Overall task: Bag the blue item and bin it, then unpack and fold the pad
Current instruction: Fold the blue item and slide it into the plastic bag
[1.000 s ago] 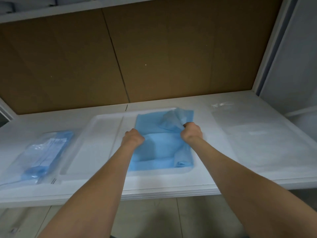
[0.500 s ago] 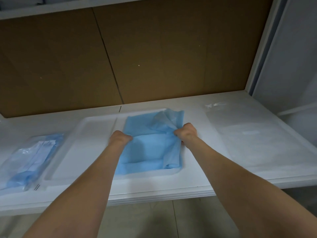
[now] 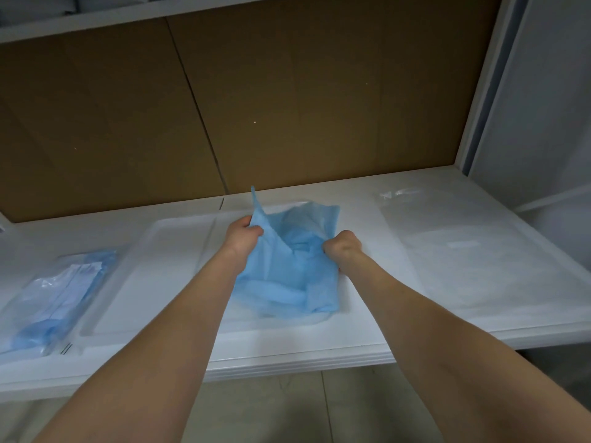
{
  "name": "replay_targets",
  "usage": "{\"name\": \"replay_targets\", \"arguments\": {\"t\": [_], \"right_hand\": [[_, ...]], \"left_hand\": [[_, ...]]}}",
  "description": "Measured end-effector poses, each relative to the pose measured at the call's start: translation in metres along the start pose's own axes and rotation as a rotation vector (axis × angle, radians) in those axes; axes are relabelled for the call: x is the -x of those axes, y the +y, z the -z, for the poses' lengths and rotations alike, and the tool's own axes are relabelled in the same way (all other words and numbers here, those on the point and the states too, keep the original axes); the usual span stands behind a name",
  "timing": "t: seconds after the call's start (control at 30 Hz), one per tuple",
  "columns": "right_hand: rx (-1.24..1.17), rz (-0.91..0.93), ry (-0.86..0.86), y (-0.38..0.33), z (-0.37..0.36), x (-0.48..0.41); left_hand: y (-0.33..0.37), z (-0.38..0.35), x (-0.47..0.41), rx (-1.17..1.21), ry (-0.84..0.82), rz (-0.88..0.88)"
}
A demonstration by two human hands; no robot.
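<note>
A crumpled light-blue sheet (image 3: 287, 276) lies in the right half of a shallow white tray (image 3: 166, 266) on the white shelf. My left hand (image 3: 243, 233) pinches its left edge and lifts it, so a corner sticks up. My right hand (image 3: 343, 247) grips a bunch of the sheet at its right side. The sheet's lower part still rests in the tray. A clear packet with a folded blue pad (image 3: 54, 298) lies at the left of the shelf.
An empty clear plastic bag (image 3: 473, 251) lies flat on the right part of the shelf (image 3: 287, 350). Brown cardboard panels (image 3: 287, 97) close the back. A white upright frame (image 3: 489, 91) bounds the right side. Tiled floor shows below the shelf edge.
My left hand has risen and pulled the sheet's left edge up off the tray. The sheet has gone from flat to bunched between both hands. My right hand keeps its grip.
</note>
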State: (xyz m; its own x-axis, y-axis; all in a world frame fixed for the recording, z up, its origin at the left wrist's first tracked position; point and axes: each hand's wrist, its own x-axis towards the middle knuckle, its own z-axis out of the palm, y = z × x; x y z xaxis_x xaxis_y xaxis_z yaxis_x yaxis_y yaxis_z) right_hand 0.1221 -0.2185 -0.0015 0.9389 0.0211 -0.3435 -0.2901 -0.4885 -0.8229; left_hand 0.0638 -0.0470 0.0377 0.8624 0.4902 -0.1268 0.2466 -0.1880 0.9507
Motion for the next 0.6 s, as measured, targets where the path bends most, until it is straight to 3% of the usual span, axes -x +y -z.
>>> {"name": "replay_targets", "arguments": {"t": [0.2, 0.4, 0.6], "right_hand": [[-0.265, 0.117, 0.044, -0.019, 0.018, -0.006], [-0.448, 0.265, 0.095, -0.03, 0.077, 0.0], [-0.651, 0.196, 0.103, -0.022, 0.138, 0.025]], "left_hand": [[0.038, -0.024, -0.015, 0.142, 0.084, -0.133], [0.086, -0.063, -0.006, 0.328, 0.054, -0.203], [0.098, -0.098, 0.035, 0.323, -0.056, -0.227]]}}
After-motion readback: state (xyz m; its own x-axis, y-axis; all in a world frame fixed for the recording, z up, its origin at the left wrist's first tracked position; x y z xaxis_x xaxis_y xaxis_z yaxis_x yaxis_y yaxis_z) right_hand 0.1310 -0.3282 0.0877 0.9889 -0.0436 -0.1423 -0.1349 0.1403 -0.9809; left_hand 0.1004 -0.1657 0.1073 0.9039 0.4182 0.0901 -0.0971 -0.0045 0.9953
